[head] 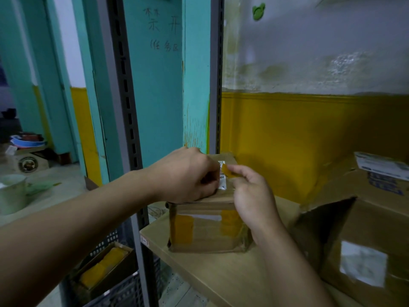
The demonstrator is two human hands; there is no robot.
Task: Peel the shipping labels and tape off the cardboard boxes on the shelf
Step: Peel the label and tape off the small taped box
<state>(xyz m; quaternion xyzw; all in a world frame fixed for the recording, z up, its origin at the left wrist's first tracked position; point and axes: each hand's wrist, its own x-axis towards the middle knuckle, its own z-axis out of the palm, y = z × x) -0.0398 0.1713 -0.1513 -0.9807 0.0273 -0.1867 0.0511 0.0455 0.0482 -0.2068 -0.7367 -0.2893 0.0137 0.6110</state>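
Box point(205, 231) sits on the shelf point(221, 275) at about 6 o'clock of the view, with a white label point(222, 181) on its top. The left hand point(183, 176) lies on the box top at the label's 9 o'clock, fingers curled against the label's edge; whether they pinch it cannot be told. The right hand point(252, 196) pinches a lifted yellow tape strip point(228, 171). A larger box point(363, 240) stands at 4 o'clock.
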